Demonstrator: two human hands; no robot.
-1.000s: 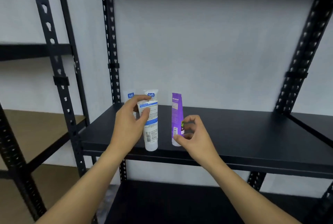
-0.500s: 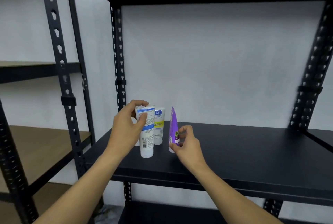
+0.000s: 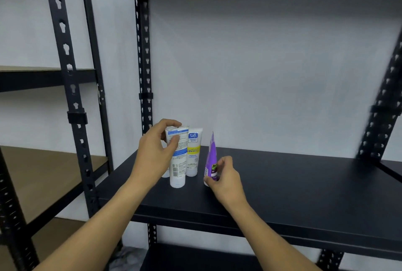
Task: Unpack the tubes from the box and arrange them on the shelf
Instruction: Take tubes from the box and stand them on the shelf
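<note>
On the black shelf (image 3: 282,183), a white tube with a blue band (image 3: 178,161) stands cap down, and my left hand (image 3: 154,153) grips its upper part. Behind it stands a white Safi tube with a yellow label (image 3: 193,153). Another white tube (image 3: 165,175) is mostly hidden behind my left hand. To the right a purple tube (image 3: 211,157) stands cap down, turned edge-on, and my right hand (image 3: 224,179) pinches its lower end. The box is out of view.
Black perforated uprights (image 3: 143,63) frame the shelf at left and right (image 3: 382,118). A second rack with brown boards (image 3: 43,175) stands to the left. The white wall lies close behind. A lower black shelf (image 3: 195,257) sits underneath.
The view has tilted and drawn closer. The purple tube has turned from face-on to edge-on under my right hand. The yellow-label tube now shows behind the held white tube.
</note>
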